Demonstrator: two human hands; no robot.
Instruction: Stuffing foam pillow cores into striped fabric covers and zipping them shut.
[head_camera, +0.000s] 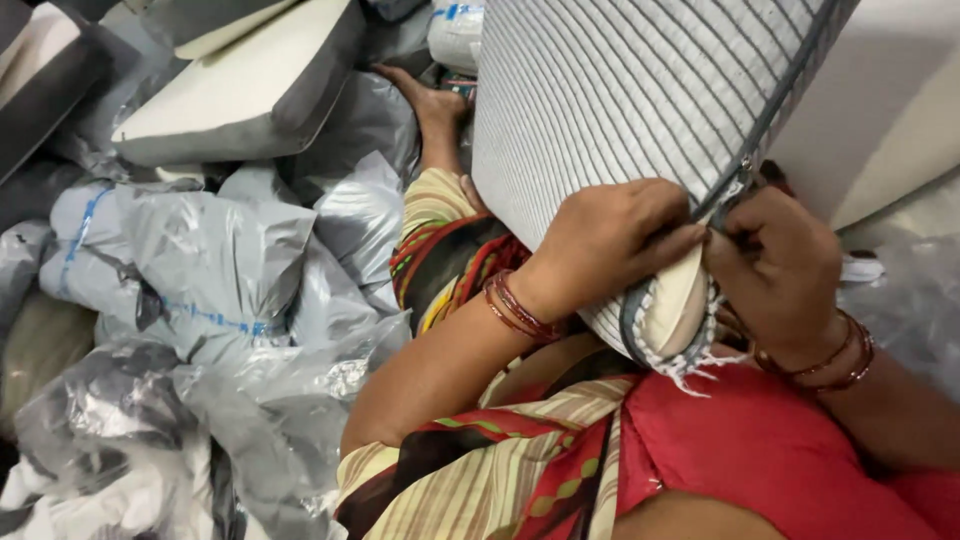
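**Hands at the open corner of a striped cushion**

The striped cushion (620, 110) fills the upper centre of the frame and rests on the person's lap. Its lower corner is open, exposing the cream foam (675, 305) inside. The left hand (610, 240) lies flat against the cover, fingers closed on the fabric beside the zip edge. The right hand (775, 270), right of centre, pinches the zip pull (742, 172) at the grey piping. Grey plastic bags (210, 270) lie piled at the left. More cushions (250, 80) sit at the upper left.
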